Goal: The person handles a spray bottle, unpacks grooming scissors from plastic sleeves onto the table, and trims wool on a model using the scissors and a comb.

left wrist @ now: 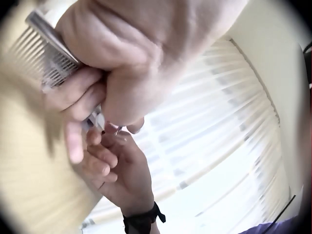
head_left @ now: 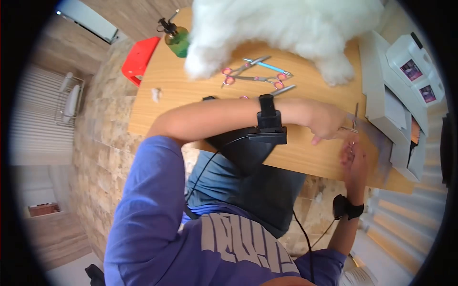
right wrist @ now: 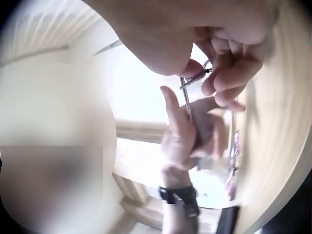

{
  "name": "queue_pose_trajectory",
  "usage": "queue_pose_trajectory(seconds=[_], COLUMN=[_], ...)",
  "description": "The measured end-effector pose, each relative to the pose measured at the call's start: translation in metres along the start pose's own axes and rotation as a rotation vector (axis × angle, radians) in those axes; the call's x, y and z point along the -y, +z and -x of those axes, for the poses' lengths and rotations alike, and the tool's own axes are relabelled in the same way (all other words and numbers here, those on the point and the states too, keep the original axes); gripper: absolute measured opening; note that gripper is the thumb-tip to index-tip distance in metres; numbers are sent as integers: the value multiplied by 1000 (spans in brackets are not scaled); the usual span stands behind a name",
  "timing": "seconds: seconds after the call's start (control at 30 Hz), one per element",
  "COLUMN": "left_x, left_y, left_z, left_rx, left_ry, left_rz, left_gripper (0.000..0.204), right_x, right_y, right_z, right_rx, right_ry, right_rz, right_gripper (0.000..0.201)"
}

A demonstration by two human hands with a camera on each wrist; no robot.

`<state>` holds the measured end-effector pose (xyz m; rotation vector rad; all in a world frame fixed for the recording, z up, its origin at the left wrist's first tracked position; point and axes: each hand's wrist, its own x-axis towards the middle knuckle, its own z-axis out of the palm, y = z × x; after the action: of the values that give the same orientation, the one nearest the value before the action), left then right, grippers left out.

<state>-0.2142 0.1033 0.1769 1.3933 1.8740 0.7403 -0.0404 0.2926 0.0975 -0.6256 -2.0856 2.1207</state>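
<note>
My left hand point(head_left: 327, 119) reaches across the table to the right side and grips a metal comb point(left wrist: 48, 35), its teeth showing beyond the fingers in the left wrist view. My right hand point(head_left: 357, 162) is just below it, close to the left fingers. It holds a pair of scissors point(right wrist: 194, 79), with fingers and thumb at the ring handles; the palm hides part of them. A white fluffy dog-like body point(head_left: 281, 24) stands at the far side of the table, its legs on the wood, away from both hands.
Several scissors point(head_left: 255, 78) with pink rings and a light-blue tool point(head_left: 267, 66) lie on the wooden table point(head_left: 157, 117). A green spray bottle point(head_left: 177, 44) stands at the back left, beyond a tuft of white fluff point(head_left: 155, 94). White boxes point(head_left: 379, 102) line the right edge; a red stool point(head_left: 139, 58) is left.
</note>
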Motion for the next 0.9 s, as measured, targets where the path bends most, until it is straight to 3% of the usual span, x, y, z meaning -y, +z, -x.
queue_pose_trajectory(seconds=[0.07,0.1,0.17,0.23,0.3,0.33,0.37,0.5,0.57,0.63,0.7,0.77,0.9], left_x=[-20,-10,15,2,7,7,18,20,16,11,14,15,19], left_y=[-23,-26,-29,-45,-61,-62,-63,-64,-62,-61,-61,-58,-51], left_z=[23,37,67,104,135,150,169,213,223,222,219,212,197], left_rx=[60,102,-258,-286,-232,-309,-382,-446,-416,-445,-470,-481,-462], left_ry=[-150,-178,-66,-324,-506,-590,-565,-607,-678,-685,-649,-607,-554], left_rz=[-117,-141,-198,-205,-88,-39,-7,28,48,76,80,67,16], left_gripper=[55,55,49,41,30,22,25,22,25,26,26,26,26], right_x=[-6,-3,23,25,37,27,20,46,75,83,68,70,55], right_y=[-8,-3,2,6,-2,-5,-8,14,50,87,118,151,180], right_z=[-12,-13,-8,-15,-24,-28,-30,-36,-22,-17,-22,-22,-39], right_rx=[-158,-209,-205,-271,-309,-392,-467,-496,-412,-113,223,474,688], right_ry=[-44,-97,-93,-69,-81,-212,-358,-185,-197,-240,-713,-832,-713], right_rz=[482,655,842,816,1147,1062,989,1141,1111,1000,892,875,991], right_gripper=[33,39,44,45,39,36,34,30,26,26,29,32,33])
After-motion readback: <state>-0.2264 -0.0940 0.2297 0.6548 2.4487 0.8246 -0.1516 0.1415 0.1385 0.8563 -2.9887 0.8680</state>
